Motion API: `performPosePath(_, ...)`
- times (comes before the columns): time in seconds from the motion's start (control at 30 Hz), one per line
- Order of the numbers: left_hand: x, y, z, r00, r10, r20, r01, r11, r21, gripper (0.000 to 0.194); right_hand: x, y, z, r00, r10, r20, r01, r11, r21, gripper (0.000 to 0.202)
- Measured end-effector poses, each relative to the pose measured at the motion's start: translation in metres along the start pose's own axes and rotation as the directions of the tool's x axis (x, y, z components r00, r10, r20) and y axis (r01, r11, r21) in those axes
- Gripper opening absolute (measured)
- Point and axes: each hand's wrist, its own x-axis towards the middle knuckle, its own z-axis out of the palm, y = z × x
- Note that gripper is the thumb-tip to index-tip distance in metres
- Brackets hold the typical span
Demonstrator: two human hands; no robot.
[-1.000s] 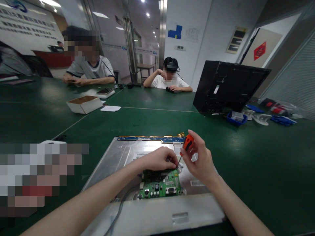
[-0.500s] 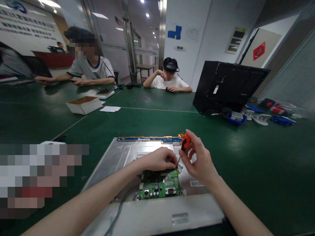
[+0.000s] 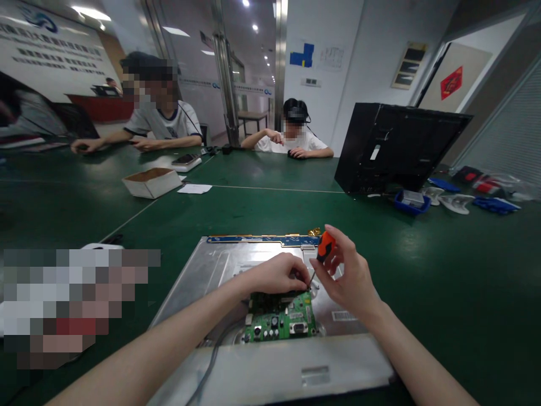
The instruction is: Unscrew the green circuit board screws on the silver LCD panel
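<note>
A screwdriver with an orange and black handle is pinched in the fingers of my right hand. Its thin shaft slants down to the upper right corner of a green circuit board. Beside the tip, my left hand has its thumb and fingers pressed together; whatever they pinch is hidden. The left hand also covers the board's upper edge. This board lies on the metal back of a flat display panel. A narrow blue circuit strip runs along the panel's far edge.
A grey cable crosses the panel's near left part. Farther off are an open white box, paper and a black monitor casing. A blue tray sits right of it. Two people sit across the green table.
The view has shifted slightly, so everything appears a little farther right. Both hands stay at the board's corner, and the screwdriver handle looks slightly turned. The person opposite has lowered a hand.
</note>
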Motion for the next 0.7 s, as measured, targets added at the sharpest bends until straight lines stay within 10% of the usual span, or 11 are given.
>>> performPosePath(0.7, 0.001, 0.004, 0.0, 0.999, -0.038, 0.002, 0.038, 0.996, -0.079, 0.009, -0.001, 0.004, -0.014, 1.0, -0.024, 0.015, 0.024, 0.999, -0.023, 0.065)
